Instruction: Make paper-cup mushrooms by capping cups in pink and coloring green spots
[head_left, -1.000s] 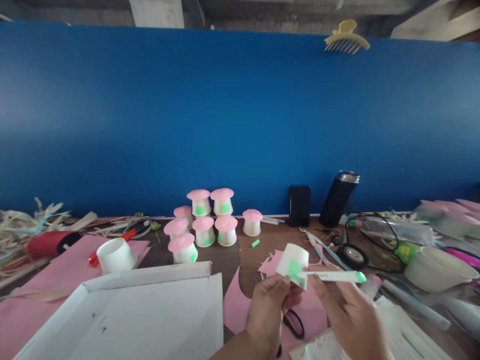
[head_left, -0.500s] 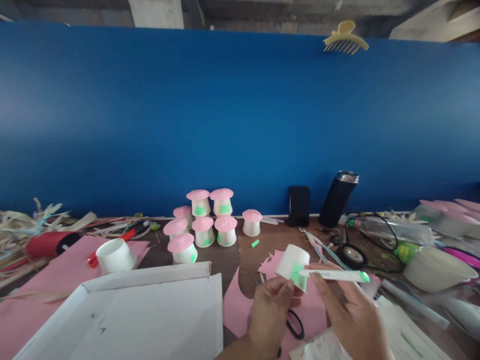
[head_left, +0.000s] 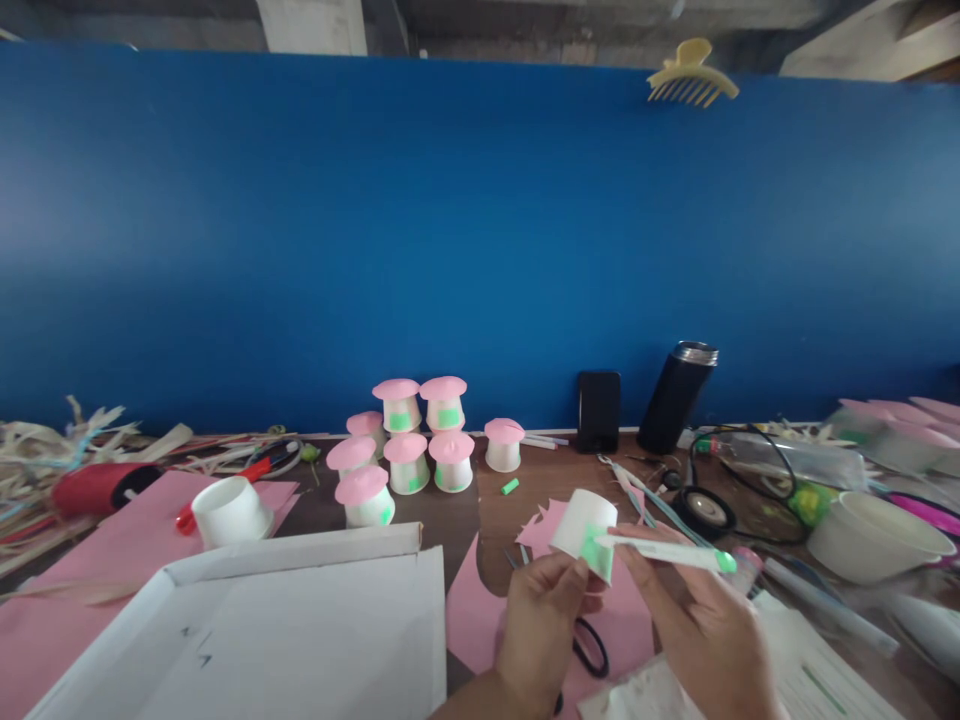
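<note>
A white paper cup [head_left: 574, 516], tilted with its rim downward, is pinched in my left hand [head_left: 541, 610]. Its side carries a green coloured patch. My right hand [head_left: 694, 615] grips a white marker [head_left: 667, 550] with a green end, and the marker's tip touches or nearly touches that patch. Beneath both hands lie cut pink paper [head_left: 622, 630] and scissors, whose black handle [head_left: 592, 648] shows. The green marker cap [head_left: 510, 487] lies on the table beyond the cup.
Pink-topped cups [head_left: 407, 463] stand stacked at the back, with another [head_left: 504, 445] beside them. A white box lid [head_left: 315, 640] fills the front left. Another paper cup [head_left: 231, 512] is behind it. A dark flask [head_left: 676, 398], phone [head_left: 598, 412] and clutter line the right.
The marker in my right hand has shifted very slightly, its green end a little lower and to the left. My left hand and the cup are nearly still.
</note>
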